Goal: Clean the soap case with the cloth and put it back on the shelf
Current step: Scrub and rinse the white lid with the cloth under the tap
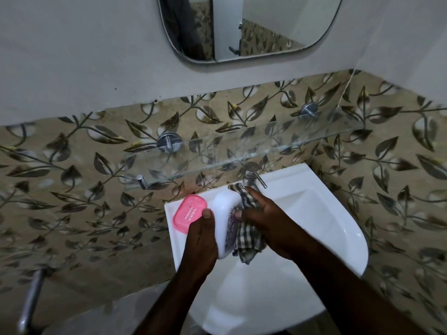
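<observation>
I hold a white oval soap case (223, 209) over the sink's left part, my left hand (202, 240) gripping its left edge with the thumb on top. My right hand (268, 221) presses a checked cloth (246, 235) into the case's hollow; the cloth's ends hang out at top and bottom. A pink slotted tray (189, 212), the case's inner part, lies on the sink's left rim beside my left thumb. The glass shelf (242, 151) runs along the tiled wall above the sink, with nothing on it.
The white sink (338, 226) is fixed in the corner, with a chrome tap (251, 176) at its back just above the cloth. Chrome shelf brackets (169, 142) hold the glass. A mirror (242, 27) hangs above. A metal pipe (30, 301) sticks out at lower left.
</observation>
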